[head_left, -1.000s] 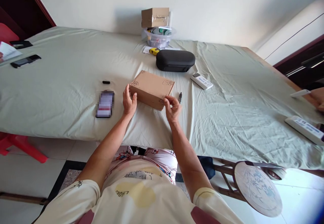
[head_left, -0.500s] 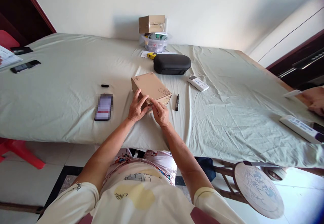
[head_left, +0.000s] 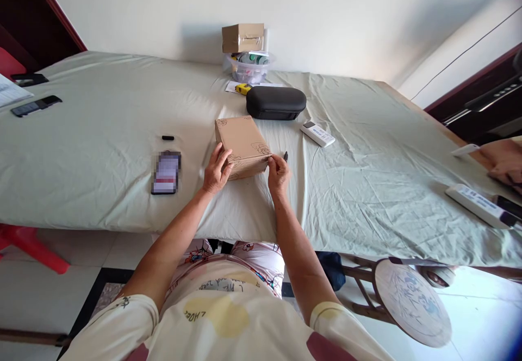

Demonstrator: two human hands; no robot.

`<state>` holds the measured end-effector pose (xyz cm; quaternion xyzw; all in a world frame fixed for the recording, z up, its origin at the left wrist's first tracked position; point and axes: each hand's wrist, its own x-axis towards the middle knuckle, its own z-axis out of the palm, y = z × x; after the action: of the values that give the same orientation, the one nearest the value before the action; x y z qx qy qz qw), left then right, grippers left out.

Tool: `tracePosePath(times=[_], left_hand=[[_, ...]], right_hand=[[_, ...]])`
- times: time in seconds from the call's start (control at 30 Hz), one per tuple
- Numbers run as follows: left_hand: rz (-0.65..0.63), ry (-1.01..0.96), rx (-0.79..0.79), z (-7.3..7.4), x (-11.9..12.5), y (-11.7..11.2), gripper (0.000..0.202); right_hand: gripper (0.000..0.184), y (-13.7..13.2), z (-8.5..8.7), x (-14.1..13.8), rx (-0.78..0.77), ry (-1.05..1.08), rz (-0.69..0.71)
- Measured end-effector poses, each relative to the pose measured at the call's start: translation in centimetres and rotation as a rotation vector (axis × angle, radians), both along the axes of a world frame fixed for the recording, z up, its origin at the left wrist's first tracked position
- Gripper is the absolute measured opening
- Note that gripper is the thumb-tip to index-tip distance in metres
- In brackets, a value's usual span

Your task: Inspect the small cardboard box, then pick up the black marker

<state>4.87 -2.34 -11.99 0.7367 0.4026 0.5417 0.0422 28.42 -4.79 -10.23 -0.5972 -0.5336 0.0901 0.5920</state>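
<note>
A brown cardboard box (head_left: 242,138) with dark printed drawings stands on the cloth-covered table in front of me, its top closed. At its near left corner, my left hand (head_left: 216,172) grips the box, fingers over the top edge and thumb against the near side. The fingers of my right hand (head_left: 279,173) are pinched together at the near right corner, touching the box edge. A black marker (head_left: 286,157) lies just beyond that hand, partly hidden by it. The small black marker cap (head_left: 167,137) lies to the left of the box.
Left of my hands lies a phone (head_left: 166,173) with a blurred screen. Behind the box are a black case (head_left: 276,103), a yellow tape measure (head_left: 243,88) and a plastic tub (head_left: 249,70) with a carton on top. A white device (head_left: 318,134) lies right; another person's hand (head_left: 508,157) shows at the edge.
My right hand has slid right along the near edge to the corner, covering part of the marker. The box has turned slightly. My left hand stays at its left corner.
</note>
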Motion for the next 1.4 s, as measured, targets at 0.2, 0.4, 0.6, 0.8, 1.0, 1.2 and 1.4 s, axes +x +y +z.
tracePosePath(times=[0.2, 0.4, 0.6, 0.8, 1.0, 1.2, 1.4], left_hand=[[-0.009, -0.138, -0.023, 0.6, -0.6, 0.1, 0.059], [-0.09, -0.308, -0.175, 1.0, -1.0, 0.0, 0.067], [-0.254, -0.555, -0.448, 0.5, 0.2, -0.3, 0.081], [-0.41, -0.624, -0.58, -0.1, 0.5, 0.0, 0.078], [-0.464, -0.609, -0.636, -1.2, 1.0, 0.3, 0.078], [-0.408, -0.697, -0.685, -1.6, 0.7, 0.8, 0.065], [-0.404, -0.797, -0.702, -0.9, 0.2, 0.8, 0.054]], right_hand=[[0.046, -0.1, 0.2, 0.0, -0.007, -0.013, 0.01], [0.041, -0.3, 0.4, -0.2, 0.005, -0.043, 0.037], [0.048, 0.1, 0.0, -0.4, 0.068, 0.115, 0.061], [0.058, 0.5, -0.2, -0.3, 0.128, 0.292, 0.18], [0.06, 1.0, -0.5, 0.2, 0.107, 0.239, 0.229], [0.053, 0.9, -1.1, -0.7, -0.064, 0.205, 0.307], [0.052, -0.2, -0.9, -2.1, -0.219, -0.002, 0.351]])
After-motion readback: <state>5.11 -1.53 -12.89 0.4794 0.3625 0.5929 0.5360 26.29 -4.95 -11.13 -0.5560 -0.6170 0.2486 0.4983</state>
